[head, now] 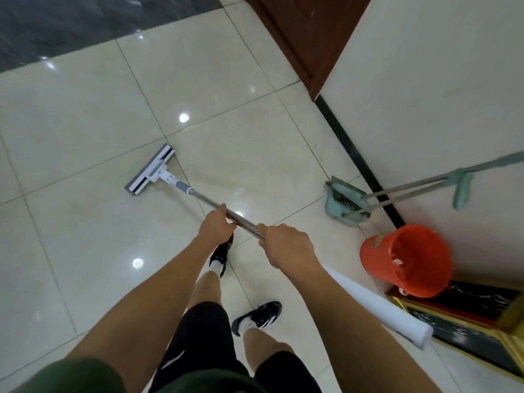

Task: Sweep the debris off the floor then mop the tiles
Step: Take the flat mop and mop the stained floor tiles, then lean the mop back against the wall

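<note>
Glossy cream tiles [85,114] cover the floor in front of us, with a dark marbled strip along the top left and a white wall [425,80] with a black skirting on the right, next to a brown wooden door frame. We hold the mop [181,187] by its metal handle: our left hand [217,225] is lower on the shaft, our right hand [289,245] is just behind it, and each grip is wrapped tight around the handle, so the part of the shaft under our fingers is hidden. The flat mop head [150,173] rests on the tiles ahead and to the left, angled across a grout line. Against the wall stand a green dustpan [344,204] and a broom, its bristles mostly hidden inside the pan, while the long handles run off the right edge of the view. Near them an orange bucket [405,260] lies tipped towards us; we cannot make out what is inside. A white roll [380,304] passes behind our right forearm, partly covered. A dark and gold object at the lower right is cut off and hard to identify. Our black shoes and shorts show below.
</note>
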Demonstrator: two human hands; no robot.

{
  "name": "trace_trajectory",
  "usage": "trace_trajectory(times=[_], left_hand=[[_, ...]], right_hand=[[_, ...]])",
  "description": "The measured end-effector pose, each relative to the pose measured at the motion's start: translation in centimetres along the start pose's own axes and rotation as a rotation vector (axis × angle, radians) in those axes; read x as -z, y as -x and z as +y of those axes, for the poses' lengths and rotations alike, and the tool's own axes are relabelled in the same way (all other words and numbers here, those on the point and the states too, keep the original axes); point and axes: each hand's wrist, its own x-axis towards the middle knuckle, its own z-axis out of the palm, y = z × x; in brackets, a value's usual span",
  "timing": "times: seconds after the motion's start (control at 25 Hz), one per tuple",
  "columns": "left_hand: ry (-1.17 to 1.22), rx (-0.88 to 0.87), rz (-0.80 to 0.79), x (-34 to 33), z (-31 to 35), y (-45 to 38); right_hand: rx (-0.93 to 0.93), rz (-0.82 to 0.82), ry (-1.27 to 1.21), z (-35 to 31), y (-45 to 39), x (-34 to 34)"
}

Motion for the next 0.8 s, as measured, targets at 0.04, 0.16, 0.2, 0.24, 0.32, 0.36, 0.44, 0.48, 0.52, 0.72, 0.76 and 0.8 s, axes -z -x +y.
trace_trajectory(times=[0.04,0.16,0.2,0.24,0.32,0.36,0.44,0.48,0.52,0.72,0.76,0.8], left_hand=[[-0.096,-0.030,0.006,-0.2,0.4,0.2],[-0.312,-0.131,0.093,0.8,2.4,-1.2],[-0.345,-0.178,0.105,1.6,3.0,-2.1],[-0.353,-0.225,0.096,2.6,3.6,-3.2],[-0.323,-0.317,0.041,4.6,4.9,-5.1],[-0.301,-0.356,0.021,5.5,5.6,-5.9],[-0.313,-0.432,0.009,7.2,7.1,-7.4],[-0.351,-0.467,0.003,7.9,7.9,-8.3],[-0.386,-0.488,-0.004,8.6,8.8,-9.1],[-0.410,-0.481,-0.004,10.4,12.6,-11.9],[-0.398,-0.476,-0.010,10.5,13.1,-12.4],[-0.379,-0.472,-0.014,10.6,13.5,-12.8]], right_hand=[[-0.004,0.000,0.002,0.3,0.2,0.5],[-0.054,0.016,0.007,1.5,-0.3,3.4],[-0.076,0.025,0.012,1.8,-0.7,4.8],[-0.102,0.035,0.015,2.1,-1.2,6.2],[-0.144,0.052,0.020,2.5,-2.3,9.2],[-0.161,0.073,0.022,2.6,-2.7,10.5],[-0.190,0.149,0.043,2.9,-3.5,12.8],[-0.202,0.196,0.058,3.1,-4.0,13.5],[-0.209,0.259,0.072,3.5,-4.5,14.0],[-0.075,0.689,0.090,5.6,-7.0,13.6],[-0.025,0.745,0.029,5.7,-7.4,13.1],[-0.018,0.775,-0.081,5.5,-7.7,12.6]])
